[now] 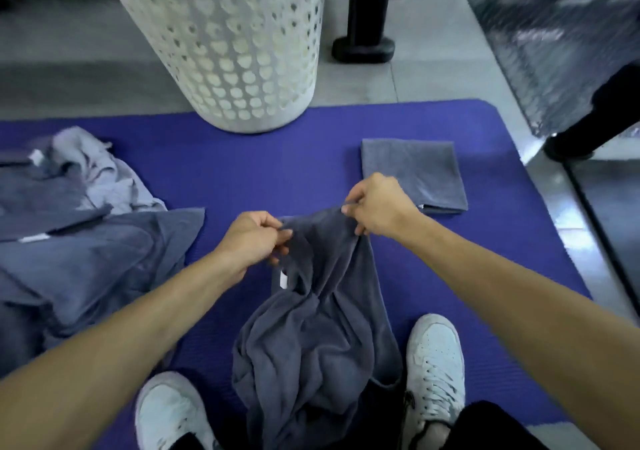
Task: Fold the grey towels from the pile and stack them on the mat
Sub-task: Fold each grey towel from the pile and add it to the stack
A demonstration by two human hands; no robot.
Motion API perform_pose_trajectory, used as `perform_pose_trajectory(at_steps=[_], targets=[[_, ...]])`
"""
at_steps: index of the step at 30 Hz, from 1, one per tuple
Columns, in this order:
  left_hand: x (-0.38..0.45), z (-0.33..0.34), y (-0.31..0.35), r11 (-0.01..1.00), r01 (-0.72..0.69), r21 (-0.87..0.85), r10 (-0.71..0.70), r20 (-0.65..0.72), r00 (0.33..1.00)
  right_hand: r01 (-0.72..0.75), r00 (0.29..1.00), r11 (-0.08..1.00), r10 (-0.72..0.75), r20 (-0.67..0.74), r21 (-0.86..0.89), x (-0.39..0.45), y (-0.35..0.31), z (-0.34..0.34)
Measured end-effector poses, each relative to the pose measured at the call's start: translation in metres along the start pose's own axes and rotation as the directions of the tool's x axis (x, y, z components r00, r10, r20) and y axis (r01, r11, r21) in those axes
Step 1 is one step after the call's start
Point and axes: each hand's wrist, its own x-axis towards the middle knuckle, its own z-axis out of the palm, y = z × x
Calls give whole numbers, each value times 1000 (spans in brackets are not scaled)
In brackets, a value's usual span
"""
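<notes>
1. Step in hand: judged from the pose, 1 grey towel has been taken up and its top edge is being found before folding.
2. The left hand pinches the towel's upper edge between thumb and curled fingers. The right hand pinches the same edge further right. Both hands are near each other, so the edge sags between them.
3. The towel hangs bunched and creased from the hands down over the near middle of the blue mat, between 2 white shoes. A small white label shows below the left hand.
4. Next move: it probably calls for sliding the hands apart to the 2 corners until the cloth hangs flat, then laying it on the mat.
5. The unfolded pile lies at the left of the mat.
6. 1 folded towel lies flat at the far right of the mat, just beyond the right hand.
7. A white perforated laundry basket stands on the far edge of the mat.
</notes>
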Motion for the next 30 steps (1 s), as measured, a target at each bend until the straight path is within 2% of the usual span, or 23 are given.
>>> perform_pose_trajectory(at_steps=[2, 5, 8, 10, 12, 13, 14, 16, 17, 19, 20, 21, 23, 24, 25, 27, 30], targets=[[-23, -22, 17, 996, -50, 79, 55, -58, 997, 21, 999, 998, -19, 38, -58, -25, -30, -18], [-63, -55, 48, 981, -133, 140, 152, -129, 980, 88, 996, 986, -87, 12, -143, -69, -71, -45], [-112, -75, 78, 960, -188, 208, 213, -107, 971, 92, 996, 971, -93, 4, -221, -116, -104, -73], [-142, -81, 93, 953, -196, 231, 220, -80, 972, 70, 997, 974, -72, -1, -215, -148, -121, -88], [-166, -85, 104, 944, -260, 204, 290, -135, 947, 86, 992, 987, -97, -78, -134, -180, -130, -97], [-177, -85, 106, 931, -330, 156, 357, -203, 912, 104, 982, 993, -111, -151, -53, -193, -129, -98], [-186, -85, 107, 907, -413, 86, 420, -278, 864, 133, 962, 990, -120, -245, 36, -204, -126, -97], [-202, -79, 96, 866, -499, 17, 475, -339, 812, 178, 888, 983, -145, -437, 36, -219, -112, -91], [-209, -74, 88, 877, -476, 58, 472, -286, 834, 152, 879, 988, -141, -455, -12, -225, -105, -87], [-220, -67, 73, 881, -375, 287, 426, -142, 893, 43, 937, 989, -89, -338, -142, -239, -96, -80], [-223, -67, 70, 854, -379, 357, 451, -144, 881, 14, 947, 983, -72, -312, -184, -243, -93, -78], [-226, -67, 71, 824, -427, 373, 519, -194, 832, 16, 936, 983, -78, -343, -180, -245, -94, -78], [-228, -72, 77, 777, -538, 326, 626, -320, 711, 98, 856, 990, -137, -498, -104, -249, -98, -82], [-228, -75, 80, 778, -559, 285, 628, -359, 691, 141, 813, 988, -153, -562, -65, -249, -101, -85], [-228, -77, 80, 805, -545, 236, 593, -363, 719, 167, 794, 986, -151, -589, -29, -248, -103, -88], [-226, -80, 75, 882, -438, 172, 471, -306, 827, 139, 847, 988, -83, -525, 68, -247, -102, -92], [-227, -87, 71, 903, -414, 116, 430, -232, 873, 53, 935, 986, 6, -355, 158, -248, -97, -92]])
